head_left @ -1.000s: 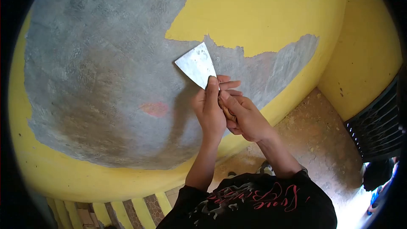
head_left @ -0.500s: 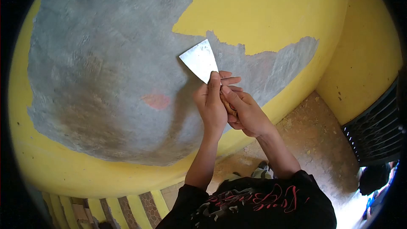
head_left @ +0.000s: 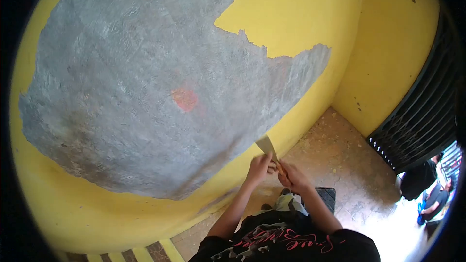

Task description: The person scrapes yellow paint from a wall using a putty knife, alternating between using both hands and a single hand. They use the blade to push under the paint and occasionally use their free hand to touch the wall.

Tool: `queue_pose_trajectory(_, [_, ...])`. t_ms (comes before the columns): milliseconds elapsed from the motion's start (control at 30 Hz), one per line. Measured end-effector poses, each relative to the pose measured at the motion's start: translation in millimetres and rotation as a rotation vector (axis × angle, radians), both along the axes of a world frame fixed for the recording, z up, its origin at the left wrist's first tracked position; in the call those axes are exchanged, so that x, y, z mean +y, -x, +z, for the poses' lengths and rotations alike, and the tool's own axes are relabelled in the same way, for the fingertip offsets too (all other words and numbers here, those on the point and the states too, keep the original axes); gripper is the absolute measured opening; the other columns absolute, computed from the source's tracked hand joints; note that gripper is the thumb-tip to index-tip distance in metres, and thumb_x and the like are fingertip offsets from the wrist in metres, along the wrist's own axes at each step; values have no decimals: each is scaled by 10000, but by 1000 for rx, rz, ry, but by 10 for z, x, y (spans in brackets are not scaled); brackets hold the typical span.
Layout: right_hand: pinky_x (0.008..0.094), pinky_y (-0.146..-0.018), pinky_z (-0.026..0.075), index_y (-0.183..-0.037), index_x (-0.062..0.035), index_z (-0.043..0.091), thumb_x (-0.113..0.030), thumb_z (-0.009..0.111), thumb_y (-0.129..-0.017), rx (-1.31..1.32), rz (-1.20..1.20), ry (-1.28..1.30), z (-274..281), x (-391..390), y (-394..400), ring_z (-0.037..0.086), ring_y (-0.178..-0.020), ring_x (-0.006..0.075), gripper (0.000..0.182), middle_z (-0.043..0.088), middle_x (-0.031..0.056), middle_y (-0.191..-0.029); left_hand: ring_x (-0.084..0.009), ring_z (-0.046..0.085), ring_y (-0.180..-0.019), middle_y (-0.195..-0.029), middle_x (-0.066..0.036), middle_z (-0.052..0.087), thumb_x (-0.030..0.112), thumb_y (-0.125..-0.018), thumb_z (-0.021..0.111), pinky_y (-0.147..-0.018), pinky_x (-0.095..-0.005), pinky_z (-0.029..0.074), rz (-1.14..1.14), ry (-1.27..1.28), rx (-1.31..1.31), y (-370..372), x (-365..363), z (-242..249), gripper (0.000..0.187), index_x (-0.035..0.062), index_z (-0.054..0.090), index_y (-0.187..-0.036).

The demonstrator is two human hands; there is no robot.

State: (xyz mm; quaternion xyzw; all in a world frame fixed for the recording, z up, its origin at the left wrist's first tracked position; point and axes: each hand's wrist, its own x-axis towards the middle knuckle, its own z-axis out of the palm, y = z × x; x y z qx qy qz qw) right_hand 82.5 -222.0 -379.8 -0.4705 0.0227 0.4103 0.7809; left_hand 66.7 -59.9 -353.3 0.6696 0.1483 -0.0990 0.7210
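Observation:
A putty knife (head_left: pixel 265 146) points up and to the left in front of me, its metal blade near the lower edge of the grey patch (head_left: pixel 131 92) on the wall. My right hand (head_left: pixel 295 177) is closed round its wooden handle. At the neck of the tool, my left hand (head_left: pixel 260 168) has its fingers curled against it; slight blur hides the exact contact. Part of the handle is covered by my fingers. A small reddish spot (head_left: pixel 185 100) marks the grey patch.
Yellow paint (head_left: pixel 286 9) surrounds the patch, with a ragged border. A dark metal folding gate (head_left: pixel 412 111) stands at right. Beyond it are people (head_left: pixel 433 201) in bright light. Brown floor (head_left: pixel 340 150) runs below the wall, and striped steps (head_left: pixel 145 252) lie at lower left.
Both hands and the putty knife have come down and toward my body, away from the middle of the patch. The blade appears more edge-on. My view has shifted to the right.

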Motion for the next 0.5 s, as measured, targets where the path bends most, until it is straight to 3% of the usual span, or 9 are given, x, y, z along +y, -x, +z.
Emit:
queue_pose_trajectory(67, [239,-345,232,-895,-72,545,-448,475,-959,168,-146,88,-561,-348,304,339,-361,86,388,442,-3,-535,-185,672,-739,-994,-159,671,446,-946,500,-612,-284,527,-132,-57,122,267,151,-606,520,-12,538,-1190])
queue_pose_trajectory(133, [245,-340,260,-887,-73,550,-437,521,-937,243,-367,258,-1255,-733,588,370,-364,101,368,445,3,-541,-199,678,-728,-998,-167,669,427,-952,487,-596,-296,527,-123,-180,214,547,336,-1079,522,-32,518,-1200])
queue_pose_trajectory(267, [292,-337,289,-863,-50,577,-417,588,-887,109,-492,758,-2920,-1714,1435,411,-372,126,368,458,5,-552,-190,648,-602,-822,-134,674,409,-918,531,-509,-311,502,-31,-357,388,1164,1005,-2503,452,-6,597,-1083])
queue_pose_trajectory(333, [327,-344,302,-730,-27,581,-403,631,-856,320,-516,937,-3302,-2183,1957,420,-367,147,401,468,25,-523,-209,619,-564,-702,-110,639,399,-875,574,-486,-327,490,-170,-665,494,1743,1519,-3568,422,-6,618,-987])
queue_pose_trajectory(367, [348,-390,425,-723,24,622,-353,639,-835,213,-394,1272,-2761,-2176,2142,558,-461,175,394,552,107,-569,-269,619,-569,-815,-153,641,360,-870,565,-463,-388,497,-29,-539,624,2087,1608,-3670,419,-8,576,-1071])
queue_pose_trajectory(400, [349,-386,424,-710,39,614,-332,654,-823,329,-384,1233,-3166,-2461,2339,536,-429,165,390,548,94,-554,-328,618,-574,-928,-196,643,320,-865,556,-441,-450,504,132,-422,741,2427,1690,-3739,440,-10,533,-1154])
queue_pose_trajectory(433, [350,-381,421,-689,48,599,-333,655,-821,383,-446,1180,-3275,-2582,2499,538,-417,169,407,562,84,-556,-345,656,-622,-817,-201,650,121,-848,480,-451,-456,543,297,-343,919,2659,1607,-3533,315,-31,575,-1107])
queue_pose_trajectory(467, [347,-381,422,-666,41,589,-335,665,-816,429,-494,1143,-3111,-2588,2567,569,-439,181,412,592,100,-585,-380,656,-602,-832,-212,660,157,-871,464,-441,-449,553,494,-263,824,2913,1515,-3423,349,-79,547,-1114])
queue_pose_trajectory(500, [344,-380,420,-676,39,596,-345,676,-808,400,-499,1153,-3018,-2586,2598,584,-453,189,413,604,106,-600,-386,658,-580,-875,-237,667,182,-880,455,-429,-436,556,448,-229,879,3091,1544,-3426,385,-119,522,-1110])
